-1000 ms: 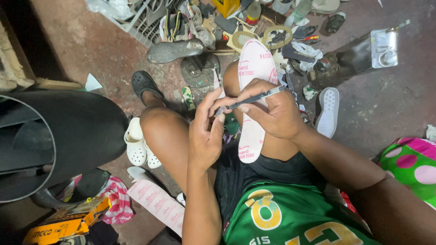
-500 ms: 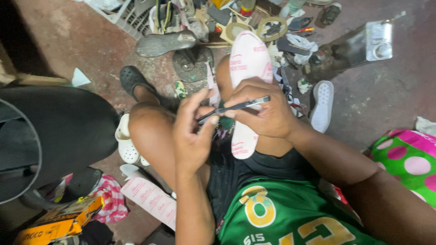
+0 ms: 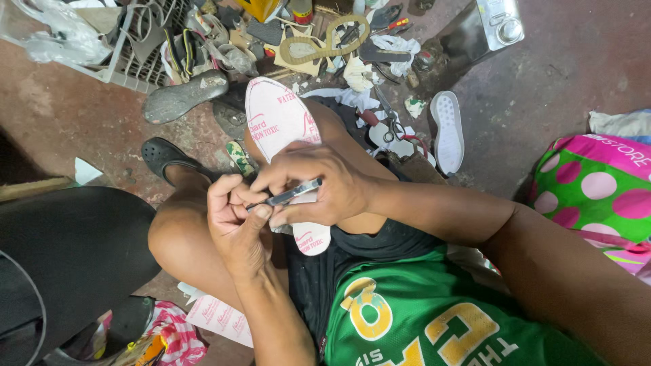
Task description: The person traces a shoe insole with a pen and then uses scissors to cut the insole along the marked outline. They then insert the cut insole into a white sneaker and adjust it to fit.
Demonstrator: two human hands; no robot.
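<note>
Both hands meet over lap: left hand (image 3: 234, 220) pinching, right hand (image 3: 319, 186) w/ curled grip.

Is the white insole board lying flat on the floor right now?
No, the white insole board rests on the person's lap, under the right hand and left hand.

One pink-printed insole (image 3: 281, 122) lies on the lap — one slim metal blade (image 3: 288, 195) over it. On the floor: one white sole (image 3: 447, 132), one grey sole (image 3: 183, 97), one pair of scissors (image 3: 392, 129).
</note>
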